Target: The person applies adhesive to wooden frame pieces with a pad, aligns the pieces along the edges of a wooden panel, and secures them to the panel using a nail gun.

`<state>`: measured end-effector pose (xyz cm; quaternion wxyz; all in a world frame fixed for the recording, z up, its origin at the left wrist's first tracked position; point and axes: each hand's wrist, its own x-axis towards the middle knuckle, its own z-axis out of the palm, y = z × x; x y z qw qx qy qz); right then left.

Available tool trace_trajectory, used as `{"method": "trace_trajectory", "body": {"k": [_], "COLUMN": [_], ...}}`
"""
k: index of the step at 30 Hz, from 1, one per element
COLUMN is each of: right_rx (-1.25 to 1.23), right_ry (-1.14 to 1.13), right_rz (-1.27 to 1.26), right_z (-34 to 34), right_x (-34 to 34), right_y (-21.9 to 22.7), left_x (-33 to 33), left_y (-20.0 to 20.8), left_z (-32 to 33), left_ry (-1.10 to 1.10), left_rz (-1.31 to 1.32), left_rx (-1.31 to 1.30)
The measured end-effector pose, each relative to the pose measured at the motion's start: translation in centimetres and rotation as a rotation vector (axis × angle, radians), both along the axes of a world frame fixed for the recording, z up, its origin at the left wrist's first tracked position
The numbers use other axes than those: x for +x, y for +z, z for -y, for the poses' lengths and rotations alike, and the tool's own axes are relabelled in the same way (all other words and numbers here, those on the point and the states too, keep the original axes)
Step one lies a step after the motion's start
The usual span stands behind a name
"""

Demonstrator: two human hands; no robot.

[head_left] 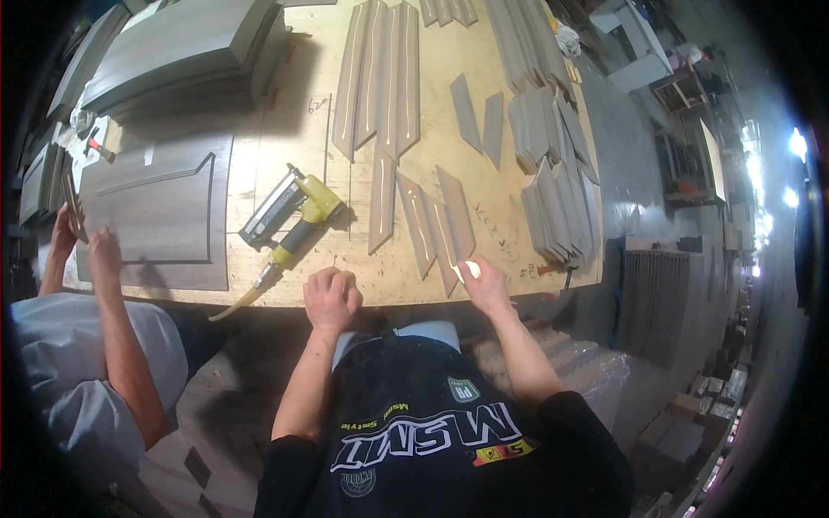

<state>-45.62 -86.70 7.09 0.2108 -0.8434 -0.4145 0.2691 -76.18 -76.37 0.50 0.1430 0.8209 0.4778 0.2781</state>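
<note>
In my right hand (490, 289), fingers wrapped round it, is a white glue bottle (469, 270), its tip down at the near end of a short mitred wooden strip (447, 246). Lines of pale glue run along this strip and the short strip (418, 226) beside it. My left hand (332, 298) rests at the table's near edge, fingers curled in a loose fist with nothing visible in them. Farther up lie several long mitred strips (376, 78) side by side, also with glue lines. A yellow-green nail gun (298, 211) with a hose lies left of them.
Stacks of grey mitred strips (553, 211) line the right side of the wooden table (302, 142). Two loose grey strips (493, 129) lie nearby. At left, a co-worker's hands (105, 255) hold a strip over a grey panel (173, 250). Stacked panels (186, 52) stand behind.
</note>
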Motion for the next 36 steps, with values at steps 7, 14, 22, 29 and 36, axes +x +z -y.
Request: {"method": "trace_trajectory", "body": {"k": [7, 14, 22, 29, 36], "right_rx": [-0.009, 0.021, 0.223, 0.136, 0.093], "right_ry": [0.003, -0.086, -0.125, -0.148, -0.101], "right_rz": [0.011, -0.039, -0.010, 0.044, 0.114], "right_z": [2.0, -2.0, -12.5, -15.2, -13.2], "right_x": [-0.5, 2.7, 6.7, 6.5, 7.3], "right_y": [-0.1, 1.4, -2.0, -3.2, -2.8], "left_x": [0.2, 0.0, -0.6, -0.9, 1.5], "left_y": [0.0, -0.3, -0.8, -3.6, -0.6], "left_z": [0.0, -0.1, -0.1, 0.5, -0.2], "left_ry": [0.004, 0.008, -0.088, -0.088, -0.127], "left_rz": [-0.007, -0.045, -0.104, -0.125, -1.031], "left_rx": [-0.025, -0.018, -0.189, 0.150, 1.019]}}
